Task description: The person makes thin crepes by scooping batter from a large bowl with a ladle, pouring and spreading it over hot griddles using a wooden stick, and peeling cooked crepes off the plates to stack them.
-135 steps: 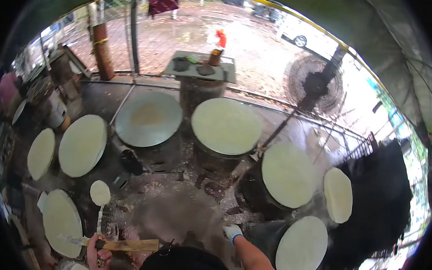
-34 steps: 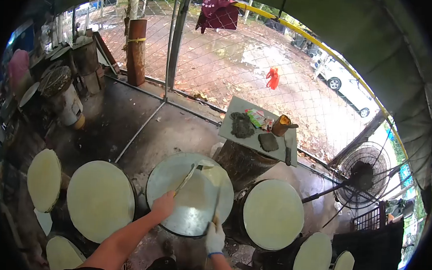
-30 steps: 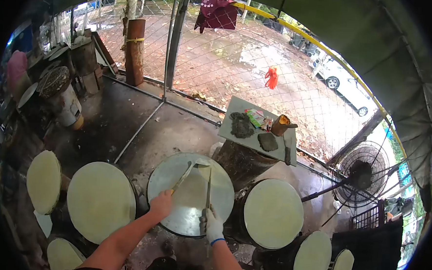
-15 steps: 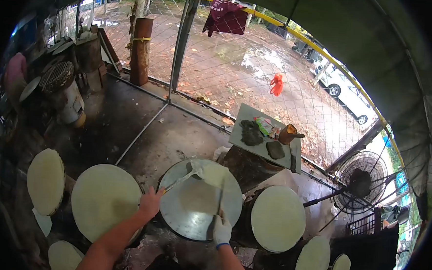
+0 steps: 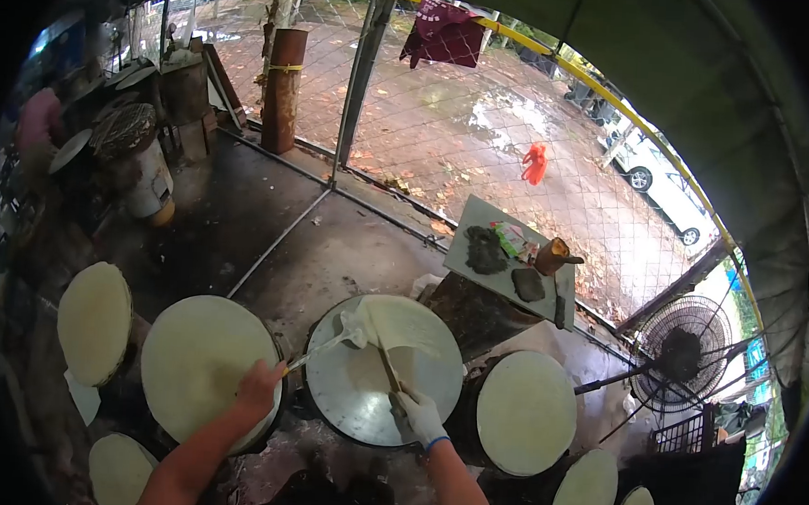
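My bare left hand (image 5: 260, 389) is closed on the yellow end of a long-handled ladle (image 5: 324, 347); its head is coated in pale batter. My right hand (image 5: 422, 414), in a white glove, grips a scraper (image 5: 389, 371). Between them sits a round metal griddle (image 5: 368, 422). A patch of wet batter (image 5: 419, 331) covers its far part, where the ladle's head and the scraper's tip meet it. The griddle's near half shows bare shiny metal. Batter hides the exact shape of the ladle's head.
Round griddles covered with pale sheets stand left (image 5: 205, 365) and right (image 5: 526, 412). Behind is a small table (image 5: 503, 292) with a dark pad, a packet and a brown pot (image 5: 552, 256). A standing fan (image 5: 681, 352) is at right, beside a wire fence.
The scraper has swung leftward, its tip now near the ladle's head. Batter has spread wider over the far side of the griddle. The whole view has shifted slightly.
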A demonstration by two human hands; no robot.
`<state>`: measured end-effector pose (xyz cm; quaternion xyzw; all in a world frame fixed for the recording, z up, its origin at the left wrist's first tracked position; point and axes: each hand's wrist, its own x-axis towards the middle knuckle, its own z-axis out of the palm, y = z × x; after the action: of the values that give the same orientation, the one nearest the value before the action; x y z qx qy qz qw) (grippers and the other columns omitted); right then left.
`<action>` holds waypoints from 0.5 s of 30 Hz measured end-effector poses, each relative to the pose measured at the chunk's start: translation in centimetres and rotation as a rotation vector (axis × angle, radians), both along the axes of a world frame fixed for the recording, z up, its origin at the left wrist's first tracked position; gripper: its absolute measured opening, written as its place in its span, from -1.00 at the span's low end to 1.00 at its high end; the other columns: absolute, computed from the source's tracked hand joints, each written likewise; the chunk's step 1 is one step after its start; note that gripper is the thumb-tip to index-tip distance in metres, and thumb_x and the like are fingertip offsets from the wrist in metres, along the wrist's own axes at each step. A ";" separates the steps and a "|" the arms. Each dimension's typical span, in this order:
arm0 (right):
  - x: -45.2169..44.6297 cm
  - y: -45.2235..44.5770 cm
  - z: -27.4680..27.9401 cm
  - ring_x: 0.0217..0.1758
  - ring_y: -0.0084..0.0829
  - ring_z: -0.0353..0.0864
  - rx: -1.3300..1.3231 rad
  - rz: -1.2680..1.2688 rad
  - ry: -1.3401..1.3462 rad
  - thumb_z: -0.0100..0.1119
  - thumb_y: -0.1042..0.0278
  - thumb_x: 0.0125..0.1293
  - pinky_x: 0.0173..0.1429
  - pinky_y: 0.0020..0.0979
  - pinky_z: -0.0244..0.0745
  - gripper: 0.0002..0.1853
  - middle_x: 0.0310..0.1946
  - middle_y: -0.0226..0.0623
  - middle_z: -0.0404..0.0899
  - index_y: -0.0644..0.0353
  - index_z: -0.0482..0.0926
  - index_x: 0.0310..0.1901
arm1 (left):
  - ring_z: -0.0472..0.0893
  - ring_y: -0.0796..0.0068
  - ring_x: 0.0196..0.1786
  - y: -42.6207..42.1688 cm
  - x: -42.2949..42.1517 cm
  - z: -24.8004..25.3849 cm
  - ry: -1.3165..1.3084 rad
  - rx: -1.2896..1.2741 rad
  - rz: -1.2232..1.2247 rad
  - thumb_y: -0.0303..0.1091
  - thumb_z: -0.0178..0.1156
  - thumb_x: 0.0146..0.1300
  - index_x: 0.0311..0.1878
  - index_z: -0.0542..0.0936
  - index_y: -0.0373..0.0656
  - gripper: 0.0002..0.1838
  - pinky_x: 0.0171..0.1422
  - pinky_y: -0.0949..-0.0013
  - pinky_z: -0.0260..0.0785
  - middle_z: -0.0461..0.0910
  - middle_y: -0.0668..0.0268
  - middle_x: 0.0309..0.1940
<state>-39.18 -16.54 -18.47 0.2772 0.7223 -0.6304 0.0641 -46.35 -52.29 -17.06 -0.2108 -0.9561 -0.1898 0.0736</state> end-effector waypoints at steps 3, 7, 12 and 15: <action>2.0 2.7 0.8 -0.48 -0.64 0.48 0.223 -0.105 -0.077 0.22 0.14 0.26 -0.40 -0.57 0.38 -0.55 -0.31 -0.37 0.65 0.09 0.56 0.17 | 0.51 0.07 -0.34 -0.9 2.0 1.1 -0.075 0.022 0.095 -0.46 0.08 0.19 0.11 0.57 0.04 -0.61 -0.33 0.10 0.36 0.37 0.12 -0.36; -0.4 2.7 -0.9 -0.46 -0.59 0.52 0.559 0.103 0.172 0.21 0.15 0.27 -0.36 -0.52 0.42 -0.58 -0.31 -0.35 0.66 0.07 0.58 0.14 | 0.51 0.07 -0.33 -0.7 3.5 1.7 -0.082 -0.018 0.129 -0.48 0.06 0.20 0.13 0.56 0.08 -0.58 -0.32 0.09 0.37 0.37 0.13 -0.36; -1.0 2.5 0.7 -0.47 -0.61 0.52 0.019 0.238 -0.023 0.17 0.29 0.31 -0.39 -0.57 0.42 -0.54 -0.36 -0.33 0.64 0.18 0.47 0.24 | 0.52 0.08 -0.34 -0.9 5.6 0.7 -0.056 0.005 0.145 -0.53 0.07 0.18 0.16 0.55 0.07 -0.54 -0.31 0.08 0.39 0.39 0.12 -0.33; -0.9 4.7 -1.1 -0.37 -0.56 0.56 0.024 -0.119 0.067 0.17 0.27 0.30 -0.25 -0.52 0.46 -0.58 -0.33 -0.33 0.65 0.18 0.54 0.17 | 0.52 0.06 -0.35 -1.6 7.4 1.5 -0.129 0.003 0.172 -0.56 0.12 0.11 0.16 0.55 0.01 -0.51 -0.29 0.09 0.40 0.39 0.10 -0.31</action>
<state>-40.06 -11.83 -19.54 0.2989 0.7138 -0.6333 -0.0011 -39.00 -53.92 -15.54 -0.1150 -0.9731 -0.1975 0.0284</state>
